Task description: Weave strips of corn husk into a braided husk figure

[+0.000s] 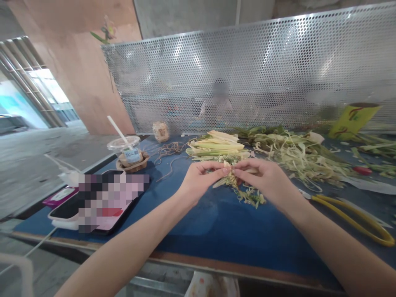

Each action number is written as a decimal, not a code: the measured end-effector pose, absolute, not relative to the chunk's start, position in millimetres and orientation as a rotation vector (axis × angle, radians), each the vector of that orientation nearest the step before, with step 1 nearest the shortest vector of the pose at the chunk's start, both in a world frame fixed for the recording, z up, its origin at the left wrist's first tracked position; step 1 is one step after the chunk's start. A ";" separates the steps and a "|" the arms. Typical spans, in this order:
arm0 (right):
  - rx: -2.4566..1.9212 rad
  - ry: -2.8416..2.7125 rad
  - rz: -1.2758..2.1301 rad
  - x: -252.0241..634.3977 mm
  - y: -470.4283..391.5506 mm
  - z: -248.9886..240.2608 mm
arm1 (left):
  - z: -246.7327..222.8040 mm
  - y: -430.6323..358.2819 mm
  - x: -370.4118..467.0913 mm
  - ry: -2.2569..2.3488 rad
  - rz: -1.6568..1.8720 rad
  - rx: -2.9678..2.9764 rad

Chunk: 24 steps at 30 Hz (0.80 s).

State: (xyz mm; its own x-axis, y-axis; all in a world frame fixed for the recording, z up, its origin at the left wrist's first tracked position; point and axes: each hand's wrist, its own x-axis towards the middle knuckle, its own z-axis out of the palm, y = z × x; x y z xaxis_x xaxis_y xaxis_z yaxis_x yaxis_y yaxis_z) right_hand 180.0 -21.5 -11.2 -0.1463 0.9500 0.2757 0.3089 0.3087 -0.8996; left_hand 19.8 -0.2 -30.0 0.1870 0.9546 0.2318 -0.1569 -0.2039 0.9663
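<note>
My left hand (208,174) and my right hand (262,175) meet above the middle of the blue table. Both pinch a small pale yellow-green plant piece (228,167) between thumbs and fingertips; its exact kind I cannot make out. Curled green and yellowish plant scraps (252,194) lie just below my fingers. Behind my left hand rests a neat pile of long pale green-yellow leaf strips (216,145). Beyond my right hand spreads a loose heap of shredded leaves (297,156).
Yellow-handled scissors (352,212) lie at the right. A lidded drink cup (125,149) with a straw, a phone (72,202) and a tablet (133,198) are at the left. Twine (170,150) trails near a jar (161,131). A perforated metal screen (198,74) borders the back.
</note>
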 end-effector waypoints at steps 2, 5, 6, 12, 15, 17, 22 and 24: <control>-1.150 -1.665 0.816 179.6 -22.2 -11.5 | -29.2 -0.4 18.4 0.891 1.266 1.404; -1.144 -1.723 0.745 180.0 -22.6 -12.1 | -28.5 -0.6 16.9 0.917 1.249 1.460; -1.146 -1.744 0.720 180.4 -22.8 -12.4 | -28.3 -0.5 16.5 0.910 1.242 1.477; -1.181 -1.810 0.562 183.1 -23.2 -13.3 | -29.3 0.2 14.4 0.988 1.243 1.648; -1.208 -1.822 0.607 181.9 -20.7 -14.1 | -30.6 0.1 15.0 1.047 1.274 1.724; -1.219 -1.773 0.684 179.9 -19.0 -14.7 | -30.5 -0.6 16.0 1.075 1.287 1.764; -1.188 -1.647 0.807 174.7 -19.5 -16.5 | -26.5 -3.4 16.7 1.065 1.325 1.932; -1.145 -1.583 0.841 173.4 -20.8 -17.7 | -25.7 -3.9 15.8 1.039 1.360 1.998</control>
